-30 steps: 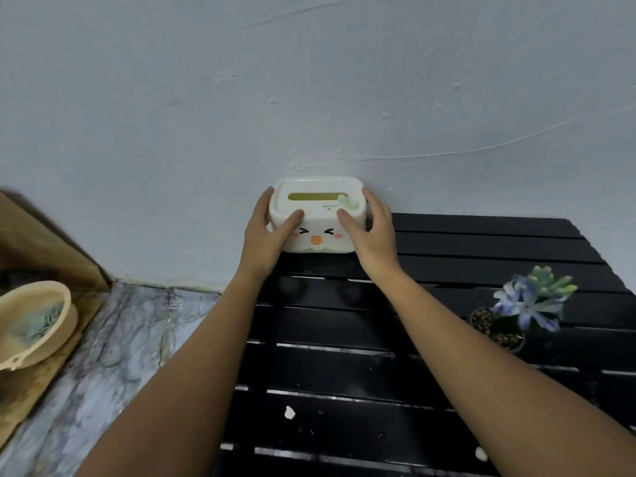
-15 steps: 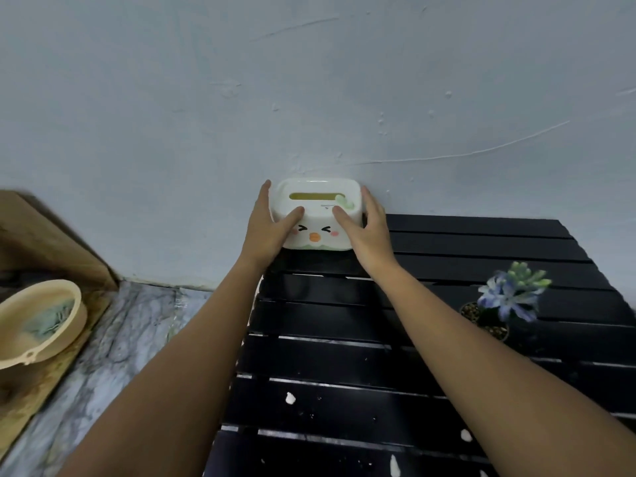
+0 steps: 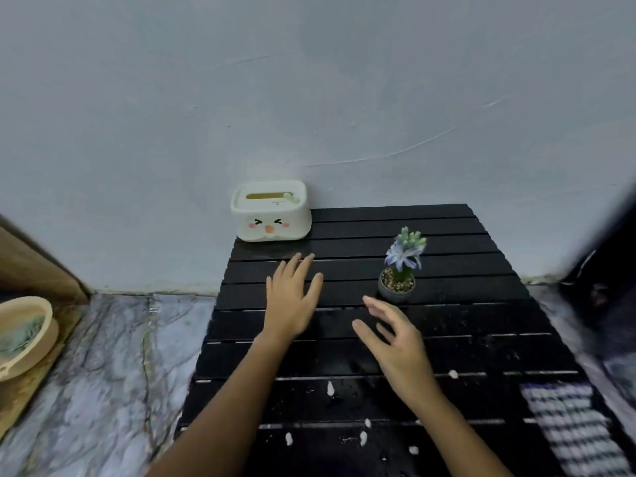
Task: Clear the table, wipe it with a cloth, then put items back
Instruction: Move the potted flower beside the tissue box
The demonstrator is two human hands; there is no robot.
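A white tissue box [image 3: 272, 211] with a cartoon face stands at the far left corner of the black slatted table [image 3: 464, 332], against the wall. My left hand [image 3: 292, 301] hovers over the slats in front of the box, fingers spread, holding nothing. My right hand [image 3: 395, 342] is open too, palm turned inward, just short of a small potted plant [image 3: 399, 270] with blue flowers. A checked cloth [image 3: 578, 428] lies at the table's near right edge.
Small white crumbs [image 3: 330, 389] dot the near slats. A beige bowl [image 3: 24, 335] sits on a wooden board at the left, on the marbled floor [image 3: 103, 373]. A dark object [image 3: 605, 270] stands at the right by the wall.
Both hands have let go of the tissue box and drawn back toward me; the box stays at the far left corner. The view has widened, showing the cloth.
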